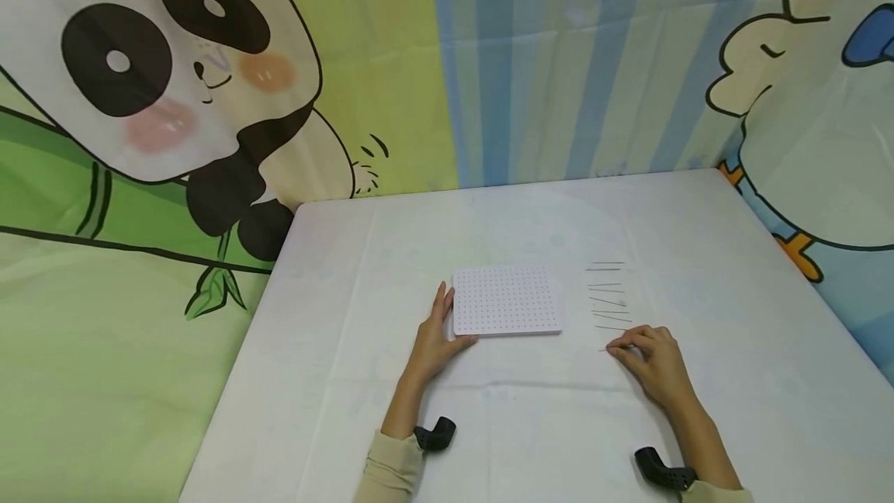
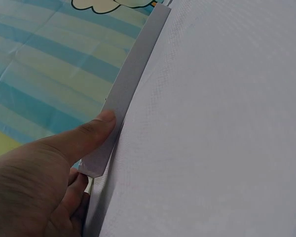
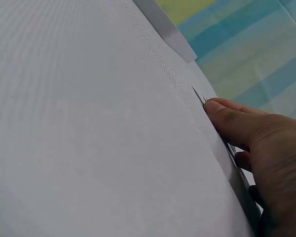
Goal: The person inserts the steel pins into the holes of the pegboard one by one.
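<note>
The left hand (image 1: 433,340) holds the near left corner of a white board (image 1: 506,301) dotted with rows of small holes. In the left wrist view, its thumb lies on the board's near side face (image 2: 123,94), with the other fingers bent by the corner. To the right of the board, the right hand (image 1: 653,359) pinches a thin needle (image 1: 602,350) between thumb and forefinger, low over the table. The needle's dark pointed end (image 3: 197,93) pokes out past the fingertips in the right wrist view; the rest is hidden.
Several more thin needles (image 1: 606,312) lie in a loose column on the white table (image 1: 531,433), just beyond the right hand. A printed curtain (image 1: 531,60) with a panda and stripes hangs behind the table. Black wrist cameras (image 1: 436,435) sit on both wrists.
</note>
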{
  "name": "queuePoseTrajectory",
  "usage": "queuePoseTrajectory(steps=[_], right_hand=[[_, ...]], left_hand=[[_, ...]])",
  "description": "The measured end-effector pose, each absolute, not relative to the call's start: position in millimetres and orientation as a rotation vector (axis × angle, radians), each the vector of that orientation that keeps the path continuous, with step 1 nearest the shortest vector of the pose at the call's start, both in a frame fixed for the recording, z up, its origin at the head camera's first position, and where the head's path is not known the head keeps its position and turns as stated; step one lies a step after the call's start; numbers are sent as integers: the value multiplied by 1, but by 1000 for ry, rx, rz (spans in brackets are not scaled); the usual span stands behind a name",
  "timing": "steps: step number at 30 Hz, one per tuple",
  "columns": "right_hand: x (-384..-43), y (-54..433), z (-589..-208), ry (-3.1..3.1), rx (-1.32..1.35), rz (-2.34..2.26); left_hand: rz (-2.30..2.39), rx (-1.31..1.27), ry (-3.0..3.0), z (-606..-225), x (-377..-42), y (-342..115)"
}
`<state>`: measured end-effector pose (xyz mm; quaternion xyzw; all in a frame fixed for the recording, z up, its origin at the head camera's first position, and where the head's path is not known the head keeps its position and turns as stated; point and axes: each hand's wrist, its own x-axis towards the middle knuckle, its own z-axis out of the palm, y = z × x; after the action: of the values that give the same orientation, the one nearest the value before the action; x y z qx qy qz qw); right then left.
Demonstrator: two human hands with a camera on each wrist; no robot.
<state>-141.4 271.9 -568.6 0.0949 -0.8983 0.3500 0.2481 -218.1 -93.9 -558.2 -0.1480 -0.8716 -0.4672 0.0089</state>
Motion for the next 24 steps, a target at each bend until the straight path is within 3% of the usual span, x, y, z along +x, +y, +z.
queuePoseTrajectory(steps=[12, 24], right_hand=[[-151, 251, -548, -2425, 211, 993], [-189, 147, -522, -2138, 378, 1542]], left_hand=[[-1448, -492, -2715, -555, -218, -94], [-1407, -461, -2737, -555, -215, -95]])
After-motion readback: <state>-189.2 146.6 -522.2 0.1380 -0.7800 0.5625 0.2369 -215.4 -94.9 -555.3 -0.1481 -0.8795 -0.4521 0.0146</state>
